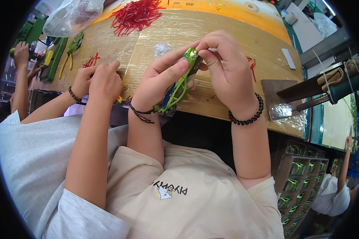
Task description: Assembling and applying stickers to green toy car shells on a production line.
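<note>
My left hand (pixel 160 76) is closed around a shiny green and blue moulded piece (pixel 182 87), held tilted over the near edge of the table. Its thumb presses close to the upper end of the piece. My right hand (pixel 228 71) is at that same end, thumb and forefinger pinched together. Whatever lies between those fingertips is too small or hidden to make out. Behind the piece, a small heap of clear bits (pixel 162 49) rests on the table. Some red strips (pixel 252 67) show just beyond my right hand.
A large pile of red strips (pixel 136 16) lies at the back. A co-worker's hands (pixel 104 83) are close on my left, near yellow-handled pliers (pixel 66 65). A metal bracket (pixel 283 99) stands at the right. Below it is a divided box (pixel 303 175) of green pieces.
</note>
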Available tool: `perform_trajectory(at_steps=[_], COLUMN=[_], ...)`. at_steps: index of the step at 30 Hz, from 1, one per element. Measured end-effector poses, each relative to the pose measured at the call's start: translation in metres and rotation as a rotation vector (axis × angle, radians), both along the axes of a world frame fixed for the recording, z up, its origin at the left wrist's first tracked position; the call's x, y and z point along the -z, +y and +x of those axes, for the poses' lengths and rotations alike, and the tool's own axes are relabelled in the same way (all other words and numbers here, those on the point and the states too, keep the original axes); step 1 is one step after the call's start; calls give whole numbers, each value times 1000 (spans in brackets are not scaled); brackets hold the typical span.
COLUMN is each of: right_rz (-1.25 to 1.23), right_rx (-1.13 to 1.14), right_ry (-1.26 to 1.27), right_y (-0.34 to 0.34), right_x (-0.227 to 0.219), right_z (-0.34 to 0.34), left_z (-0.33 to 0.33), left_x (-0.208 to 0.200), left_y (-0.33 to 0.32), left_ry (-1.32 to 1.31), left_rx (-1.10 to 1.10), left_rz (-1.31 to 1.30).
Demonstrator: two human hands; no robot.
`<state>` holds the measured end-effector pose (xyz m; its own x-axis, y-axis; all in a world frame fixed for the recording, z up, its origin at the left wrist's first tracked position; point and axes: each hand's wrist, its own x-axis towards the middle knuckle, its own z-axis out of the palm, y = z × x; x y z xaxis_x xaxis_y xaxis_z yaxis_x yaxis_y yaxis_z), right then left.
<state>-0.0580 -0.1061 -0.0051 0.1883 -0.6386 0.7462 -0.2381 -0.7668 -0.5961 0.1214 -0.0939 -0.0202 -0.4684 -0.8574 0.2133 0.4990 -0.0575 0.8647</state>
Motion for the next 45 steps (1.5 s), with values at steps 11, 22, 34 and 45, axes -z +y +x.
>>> perform_trajectory(at_steps=[11, 22, 34, 45], right_rz=[-22, -22, 163, 205], right_rx=[-5, -124, 214, 750], right_ry=[-26, -38, -11, 582], right_y=[-1, 5, -3, -7], right_x=[5, 10, 17, 32], right_z=[5, 13, 4, 5], left_z=[1, -9, 10, 13], left_x=[1, 4, 10, 13], left_y=[1, -5, -2, -9], left_ry=[38, 66, 392, 517], left_rx=[-3, -216, -97, -63], left_rz=[29, -65, 20, -16])
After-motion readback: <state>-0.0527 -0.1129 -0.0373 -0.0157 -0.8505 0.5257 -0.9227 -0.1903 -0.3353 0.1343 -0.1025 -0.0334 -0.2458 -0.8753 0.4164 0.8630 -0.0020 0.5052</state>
